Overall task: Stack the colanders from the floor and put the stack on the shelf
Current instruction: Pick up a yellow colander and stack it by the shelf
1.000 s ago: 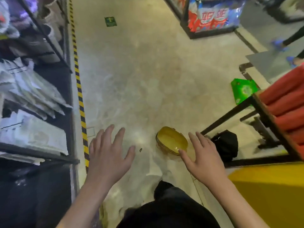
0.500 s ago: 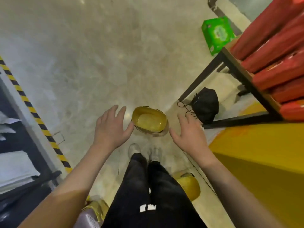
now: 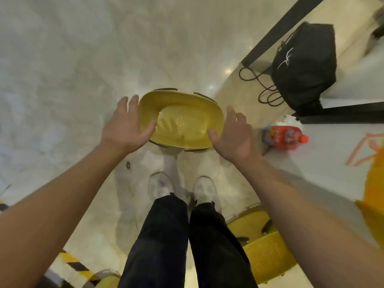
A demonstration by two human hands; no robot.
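Observation:
A yellow oval colander (image 3: pixel 182 123) with dark handles sits on the pale floor just ahead of my white shoes. My left hand (image 3: pixel 126 125) is spread against its left rim, thumb lying over the edge. Against the right rim, my right hand (image 3: pixel 234 136) has its fingers apart and its thumb at the edge. The colander rests on the floor between both hands. A second yellow colander (image 3: pixel 264 254) lies by my right leg, partly hidden by my right forearm.
A black drawstring bag (image 3: pixel 305 65) lies at the upper right beside a black shelf leg (image 3: pixel 276 32). A red drink bottle (image 3: pixel 284 136) lies right of the colander. Yellow-black floor tape (image 3: pixel 70 262) runs at the lower left. A yellow surface (image 3: pixel 374 183) borders the right edge.
I have bent down and the view has dropped toward the floor. Both hands have closed in from either side until they reach the colander's rim.

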